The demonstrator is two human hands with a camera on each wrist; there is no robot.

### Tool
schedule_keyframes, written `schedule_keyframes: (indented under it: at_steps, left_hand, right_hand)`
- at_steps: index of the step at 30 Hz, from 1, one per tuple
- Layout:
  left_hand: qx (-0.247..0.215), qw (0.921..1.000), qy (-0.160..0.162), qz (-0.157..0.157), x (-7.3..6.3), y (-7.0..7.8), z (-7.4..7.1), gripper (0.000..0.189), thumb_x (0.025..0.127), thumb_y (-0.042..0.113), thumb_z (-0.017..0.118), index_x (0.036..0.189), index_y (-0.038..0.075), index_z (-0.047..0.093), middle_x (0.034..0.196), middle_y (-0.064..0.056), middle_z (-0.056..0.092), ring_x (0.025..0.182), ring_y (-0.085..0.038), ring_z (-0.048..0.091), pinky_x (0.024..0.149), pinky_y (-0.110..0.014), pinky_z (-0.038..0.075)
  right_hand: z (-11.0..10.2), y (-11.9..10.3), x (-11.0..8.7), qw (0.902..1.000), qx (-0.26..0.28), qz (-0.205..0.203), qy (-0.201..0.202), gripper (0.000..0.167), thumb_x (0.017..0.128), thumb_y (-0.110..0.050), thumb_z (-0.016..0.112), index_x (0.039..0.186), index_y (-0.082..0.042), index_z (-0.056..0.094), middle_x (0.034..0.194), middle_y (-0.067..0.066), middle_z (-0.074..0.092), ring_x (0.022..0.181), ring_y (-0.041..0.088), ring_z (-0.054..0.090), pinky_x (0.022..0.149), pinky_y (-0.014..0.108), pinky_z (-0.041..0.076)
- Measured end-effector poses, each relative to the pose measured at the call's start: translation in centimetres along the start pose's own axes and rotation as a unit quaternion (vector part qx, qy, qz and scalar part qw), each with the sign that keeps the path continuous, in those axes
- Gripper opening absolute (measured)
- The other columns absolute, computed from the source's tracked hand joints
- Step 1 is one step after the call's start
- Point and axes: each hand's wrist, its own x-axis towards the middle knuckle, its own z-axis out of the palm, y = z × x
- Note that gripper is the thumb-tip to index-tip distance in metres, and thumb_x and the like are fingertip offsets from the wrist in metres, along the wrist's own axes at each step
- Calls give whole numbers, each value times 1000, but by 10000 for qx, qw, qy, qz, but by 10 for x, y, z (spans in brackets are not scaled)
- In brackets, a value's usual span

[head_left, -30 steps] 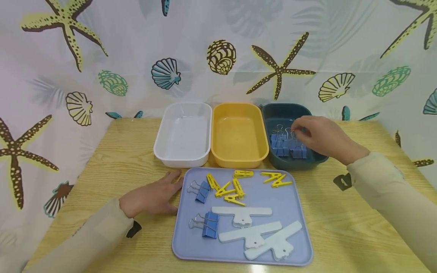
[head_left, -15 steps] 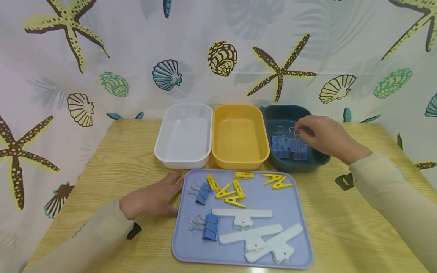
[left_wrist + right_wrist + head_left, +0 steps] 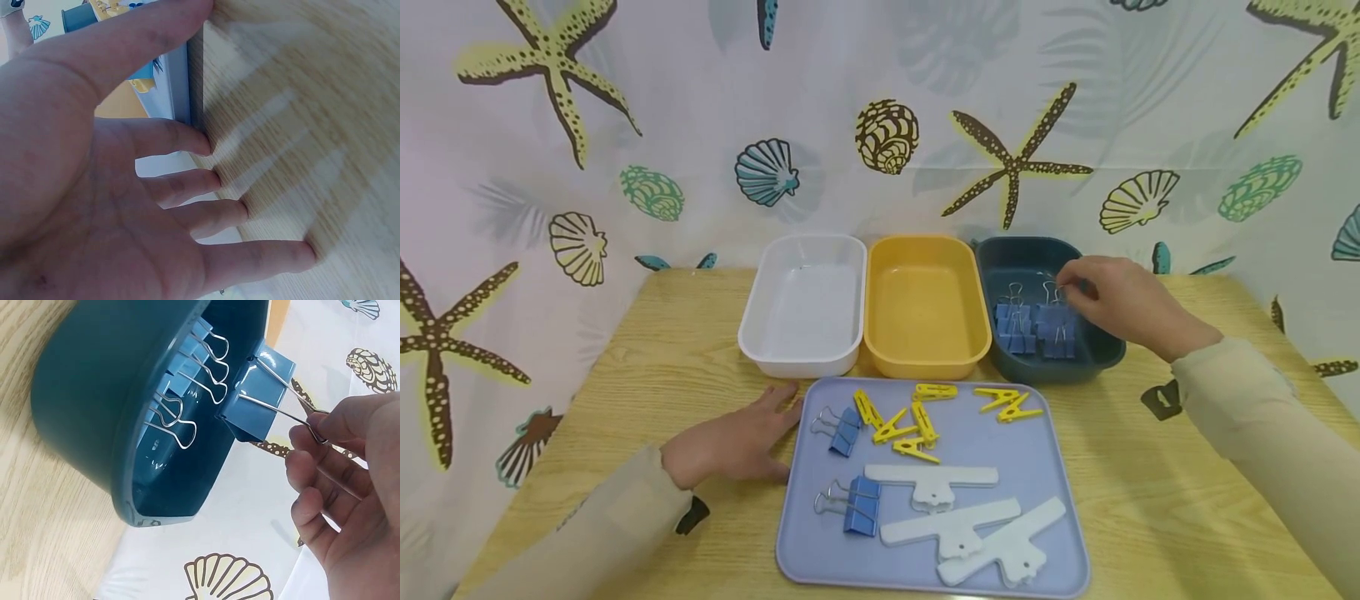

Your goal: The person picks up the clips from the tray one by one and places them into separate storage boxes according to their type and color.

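My right hand [image 3: 1112, 296] is over the dark teal bin [image 3: 1026, 368], pinching the wire handles of a blue binder clip [image 3: 259, 394] between thumb and fingertips. In the right wrist view that clip hangs at the bin's opening, above several other blue binder clips [image 3: 192, 353] inside. My left hand [image 3: 737, 437] rests on the wooden table with fingers spread, its fingertips right at the left edge of the lavender tray [image 3: 1007, 446]. Lying on the tray nearest that hand are a smaller blue binder clip [image 3: 846, 432] and a larger blue binder clip [image 3: 862, 505].
Yellow clothespins [image 3: 925, 423] lie scattered across the tray's far half, with three white wide-bar clips [image 3: 951, 527] nearer its front. A white bin [image 3: 805, 367] and a yellow bin [image 3: 928, 367] stand left of the teal one. A printed curtain [image 3: 700, 100] hangs behind.
My right hand has shifted slightly to the right over the teal bin, still pinching the binder clip. The whole head view has slid a little, while my left hand stays beside the tray.
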Motion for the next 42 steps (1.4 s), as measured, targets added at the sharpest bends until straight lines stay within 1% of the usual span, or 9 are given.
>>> schedule_keyframes:
  at_steps: [6, 12, 18, 27, 36, 42]
  left_hand:
    - [19, 10000, 10, -24, 0, 2, -1, 89, 81, 29, 75, 147, -8, 28, 157, -33, 12, 140, -58, 16, 113, -60, 27]
    - [27, 10000, 34, -29, 1, 2, -1, 89, 81, 30, 75, 148, -7, 28, 157, -32, 12, 141, -57, 16, 113, -60, 27]
    - [-14, 10000, 37, -4, 2, 1, -1, 91, 80, 30, 76, 147, -8, 28, 156, -33, 12, 141, -57, 16, 113, -60, 27]
    - [10, 10000, 13, 1, 3, -1, 1, 91, 80, 31, 76, 148, -7, 27, 157, -32, 12, 141, -57, 16, 114, -60, 26]
    - [-9, 10000, 40, -1, 3, -1, 1, 92, 80, 33, 76, 147, -8, 28, 157, -32, 13, 140, -58, 16, 113, -60, 27]
    - [-41, 10000, 41, -42, 2, -1, 2, 93, 79, 34, 76, 147, -8, 28, 157, -32, 12, 140, -58, 15, 113, -61, 26]
  right_hand:
    - [-1, 4, 1, 9999, 10, 127, -49, 17, 90, -5, 57, 103, -3, 68, 93, 12, 69, 67, 17, 51, 61, 35, 44]
    - [-3, 9, 1, 9997, 7, 209, -81, 17, 90, -5, 57, 103, -2, 68, 94, 13, 69, 68, 19, 54, 62, 37, 46]
    - [-4, 13, 1, 9995, 24, 263, -143, 18, 91, -6, 56, 104, -3, 68, 95, 13, 70, 72, 19, 57, 64, 39, 48]
    - [-7, 16, 5, 9991, -36, 379, -198, 19, 92, -7, 56, 105, -2, 68, 96, 14, 70, 70, 19, 57, 62, 37, 47]
    - [-8, 20, 12, 9990, -9, 382, -251, 19, 92, -7, 55, 105, -2, 68, 95, 14, 70, 69, 19, 55, 62, 37, 46]
    - [-8, 22, 17, 9990, -82, 369, -253, 18, 92, -8, 55, 104, -2, 68, 93, 13, 70, 66, 18, 55, 60, 36, 46]
